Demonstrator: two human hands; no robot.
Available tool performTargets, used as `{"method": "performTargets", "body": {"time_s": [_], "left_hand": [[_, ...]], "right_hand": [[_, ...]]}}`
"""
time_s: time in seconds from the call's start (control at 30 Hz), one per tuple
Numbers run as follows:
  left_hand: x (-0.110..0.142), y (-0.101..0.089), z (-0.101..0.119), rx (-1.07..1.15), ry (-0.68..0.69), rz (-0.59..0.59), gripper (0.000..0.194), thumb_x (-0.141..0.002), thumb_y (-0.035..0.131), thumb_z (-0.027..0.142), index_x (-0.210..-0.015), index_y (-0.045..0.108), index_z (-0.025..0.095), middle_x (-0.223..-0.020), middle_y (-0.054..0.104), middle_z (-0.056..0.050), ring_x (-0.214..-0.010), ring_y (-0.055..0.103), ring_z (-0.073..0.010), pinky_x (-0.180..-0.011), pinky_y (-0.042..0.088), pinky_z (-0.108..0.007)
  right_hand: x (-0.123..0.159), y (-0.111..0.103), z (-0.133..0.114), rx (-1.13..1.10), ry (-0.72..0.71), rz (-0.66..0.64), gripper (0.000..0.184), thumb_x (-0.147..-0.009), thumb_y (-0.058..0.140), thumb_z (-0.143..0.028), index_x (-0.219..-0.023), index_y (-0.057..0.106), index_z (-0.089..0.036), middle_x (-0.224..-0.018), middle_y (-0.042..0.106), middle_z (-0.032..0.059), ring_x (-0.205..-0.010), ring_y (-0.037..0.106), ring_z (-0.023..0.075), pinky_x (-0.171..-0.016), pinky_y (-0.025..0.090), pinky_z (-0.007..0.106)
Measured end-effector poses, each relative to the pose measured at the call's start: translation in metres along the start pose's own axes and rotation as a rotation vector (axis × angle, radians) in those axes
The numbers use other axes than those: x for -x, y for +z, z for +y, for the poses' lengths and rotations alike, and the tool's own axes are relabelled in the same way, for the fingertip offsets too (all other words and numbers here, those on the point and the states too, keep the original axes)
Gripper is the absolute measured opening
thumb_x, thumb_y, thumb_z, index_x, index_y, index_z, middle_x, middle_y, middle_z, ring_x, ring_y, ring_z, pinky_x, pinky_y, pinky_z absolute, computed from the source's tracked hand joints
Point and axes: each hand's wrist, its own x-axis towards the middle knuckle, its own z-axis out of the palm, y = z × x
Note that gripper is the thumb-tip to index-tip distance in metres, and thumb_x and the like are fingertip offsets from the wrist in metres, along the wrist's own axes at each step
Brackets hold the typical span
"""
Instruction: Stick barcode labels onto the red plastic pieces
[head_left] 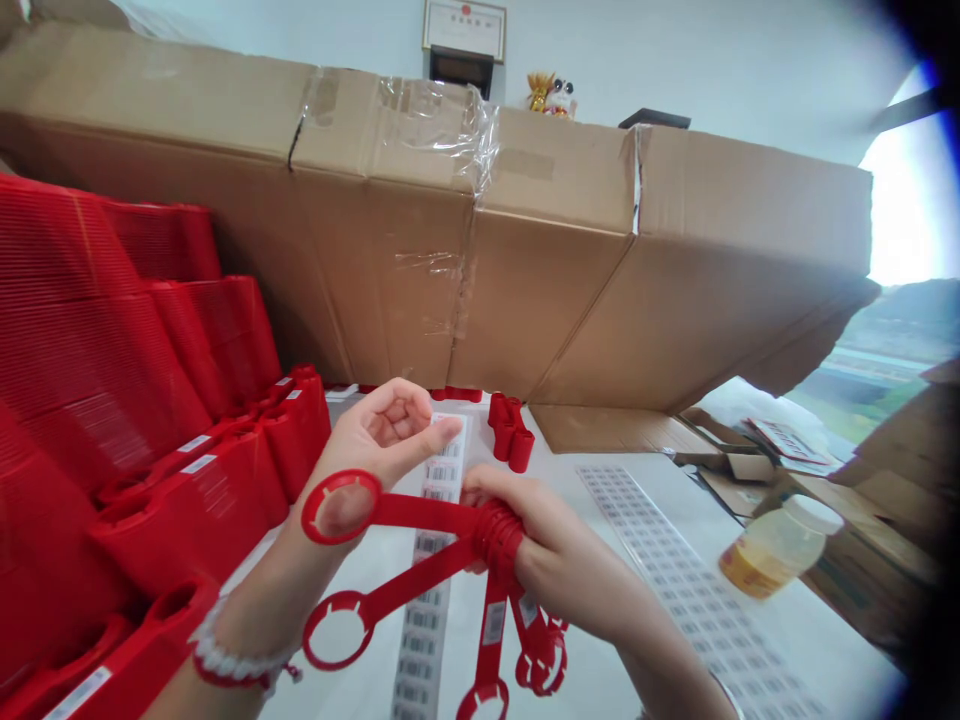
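While right hand [555,540] clasps red straps [431,514], left hand [379,435] (half-curled, grip unclear) overlaps label strip [418,640]; white table [562,475], cardboard [547,290] beyond.

No word or number can be read; the print is too small or blurred. In the near middle, a label strip [418,645] carries row upon row of black barcodes, their fine print illegible. To its right, a long label sheet [667,560] is covered in columns of similar dark blocks. Two of the red straps [431,513] in the near middle bear white labels [493,622], the clearer one with barcode-like lines. More white labels with dark, unreadable marks sit on the red stacks [67,260] at left. On the far wall, a framed certificate [465,30] shows a red emblem above dark characters. At far right, a paper [787,440] has bold, blurred lettering.
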Motion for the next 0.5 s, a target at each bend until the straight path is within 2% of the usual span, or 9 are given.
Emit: {"method": "performTargets", "body": {"time_s": [0.1,0.17,0.23,0.3,0.37,0.43,0.5], "left_hand": [[-0.003,-0.005,0.001,0.106,-0.192,-0.172,0.042,-0.063,0.095,0.04,-0.071,0.059,0.02,-0.062,0.058,0.006,-0.054,0.051,-0.0066,-0.05,0.043,-0.016],[-0.003,-0.008,0.003,0.145,-0.258,-0.229,0.042,-0.065,0.093,0.046,-0.072,0.061,0.02,-0.065,0.063,0.004,-0.057,0.058,-0.0099,-0.053,0.049,-0.019],[-0.002,-0.01,0.005,0.133,-0.277,-0.228,0.035,-0.069,0.089,0.046,-0.075,0.066,0.021,-0.071,0.067,0.001,-0.064,0.065,-0.0141,-0.058,0.054,-0.022],[-0.001,-0.013,0.006,0.117,-0.303,-0.236,0.026,-0.076,0.085,0.042,-0.08,0.069,0.022,-0.078,0.071,0.0,-0.072,0.069,-0.0162,-0.066,0.057,-0.024],[-0.001,-0.016,0.005,0.118,-0.342,-0.302,0.02,-0.083,0.08,0.041,-0.082,0.07,0.023,-0.081,0.072,0.0,-0.076,0.071,-0.0167,-0.072,0.059,-0.025],[-0.001,-0.02,0.005,0.097,-0.341,-0.351,0.019,-0.088,0.075,0.041,-0.082,0.07,0.023,-0.084,0.072,0.001,-0.079,0.07,-0.0158,-0.076,0.059,-0.025],[-0.001,-0.025,0.004,0.027,-0.3,-0.314,0.023,-0.093,0.069,0.044,-0.084,0.072,0.023,-0.088,0.072,0.0,-0.084,0.07,-0.0152,-0.079,0.058,-0.023]], "right_hand": [[-0.003,-0.001,-0.001,-0.071,-0.047,-0.021,0.028,-0.091,0.042,-0.003,-0.082,0.062,-0.021,-0.078,0.066,-0.0025,-0.074,0.058,0.0137,-0.066,0.046,0.026],[-0.005,-0.001,-0.001,-0.093,-0.074,-0.009,0.033,-0.088,0.041,-0.001,-0.081,0.067,-0.02,-0.08,0.068,-0.0015,-0.079,0.06,0.0146,-0.072,0.049,0.027],[-0.005,-0.002,0.0,-0.103,-0.056,0.007,0.037,-0.084,0.04,0.0,-0.083,0.07,-0.02,-0.081,0.069,-0.0009,-0.08,0.061,0.0149,-0.072,0.05,0.027],[-0.004,-0.002,0.003,-0.107,-0.004,0.022,0.039,-0.081,0.039,0.0,-0.088,0.072,-0.02,-0.081,0.069,-0.001,-0.077,0.062,0.0148,-0.065,0.048,0.025],[-0.003,-0.001,0.005,-0.098,0.038,0.036,0.041,-0.079,0.039,0.0,-0.092,0.073,-0.021,-0.08,0.069,-0.0014,-0.075,0.062,0.0148,-0.059,0.046,0.024],[-0.002,0.0,0.005,-0.074,0.042,0.058,0.042,-0.078,0.039,0.0,-0.092,0.072,-0.021,-0.08,0.069,-0.0015,-0.077,0.064,0.0153,-0.06,0.047,0.024],[0.0,0.001,0.003,-0.017,0.034,0.093,0.038,-0.077,0.039,0.0,-0.087,0.07,-0.021,-0.079,0.069,-0.0015,-0.079,0.065,0.0158,-0.063,0.049,0.024]]}}
